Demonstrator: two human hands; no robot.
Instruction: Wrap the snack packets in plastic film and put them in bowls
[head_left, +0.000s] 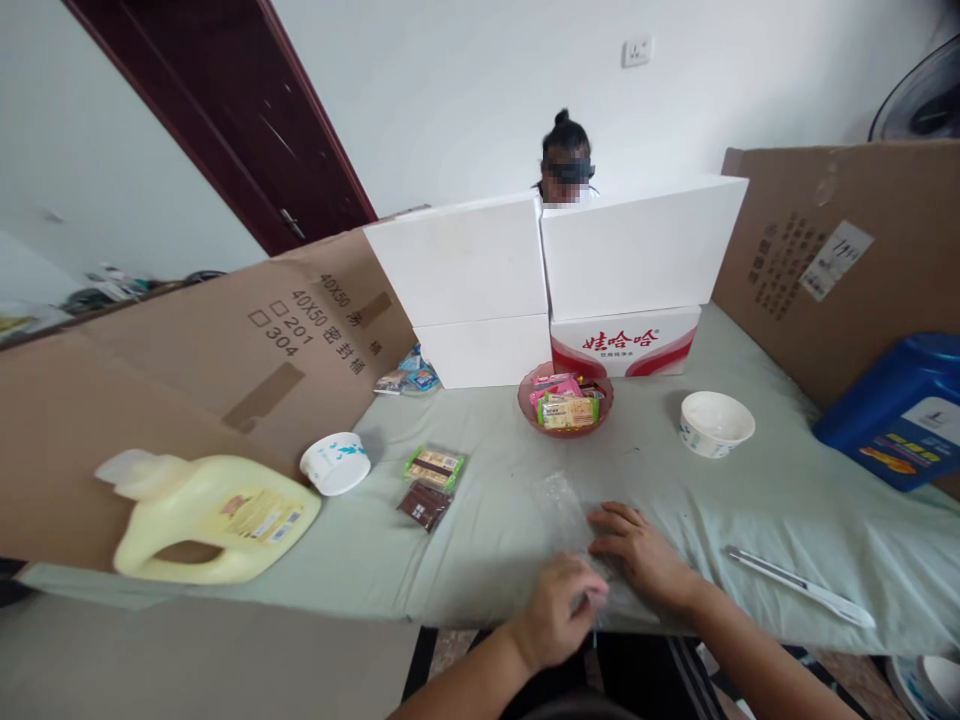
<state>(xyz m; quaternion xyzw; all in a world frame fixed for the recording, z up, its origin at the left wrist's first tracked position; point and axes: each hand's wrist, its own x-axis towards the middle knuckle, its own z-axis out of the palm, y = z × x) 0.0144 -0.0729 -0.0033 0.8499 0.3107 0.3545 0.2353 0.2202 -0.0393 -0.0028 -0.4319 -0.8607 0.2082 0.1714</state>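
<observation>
Clear bag (559,505) near red bowl (525,402) of snacks (568,412)

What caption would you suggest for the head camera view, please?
Left hand pinches and right hand presses a clear plastic bag at the table edge, near a red snack bowl.
</observation>
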